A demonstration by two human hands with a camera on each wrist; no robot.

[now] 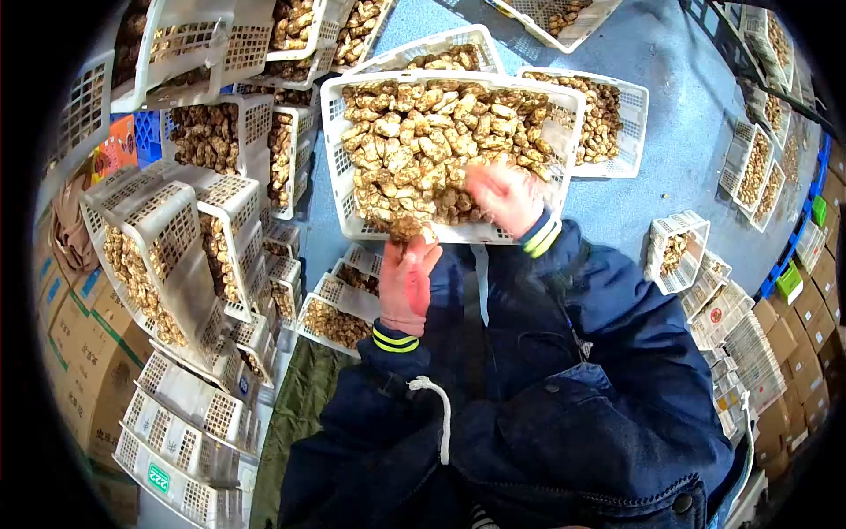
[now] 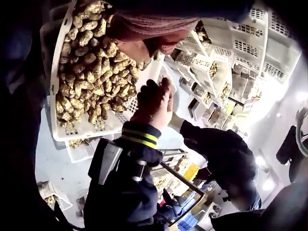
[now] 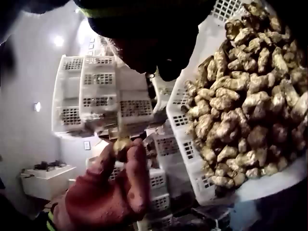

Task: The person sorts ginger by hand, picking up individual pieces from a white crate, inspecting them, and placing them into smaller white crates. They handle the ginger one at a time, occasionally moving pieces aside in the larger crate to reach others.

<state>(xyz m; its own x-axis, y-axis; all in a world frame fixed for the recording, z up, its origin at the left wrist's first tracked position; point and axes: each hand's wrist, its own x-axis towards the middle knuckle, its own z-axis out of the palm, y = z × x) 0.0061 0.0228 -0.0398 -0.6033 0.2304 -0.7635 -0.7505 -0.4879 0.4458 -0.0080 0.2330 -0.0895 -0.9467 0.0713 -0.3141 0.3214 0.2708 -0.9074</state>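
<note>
A white perforated crate full of tan, mud-streaked knobbly lumps, like tubers or mushrooms, stands before the person. My left hand, fingers pointing up at the crate's near edge, pinches one dark, muddy lump. In the right wrist view this lump shows between the left thumb and fingers. Over the crate's near right part is my right hand, blurred in the head view. The left wrist view shows the right hand with its fingers bunched; I cannot tell whether it holds anything.
A second filled crate stands behind on the right, and another at the back. Tall stacks of white crates rise on the left, with cardboard boxes beyond. More crates stand on the blue floor at right.
</note>
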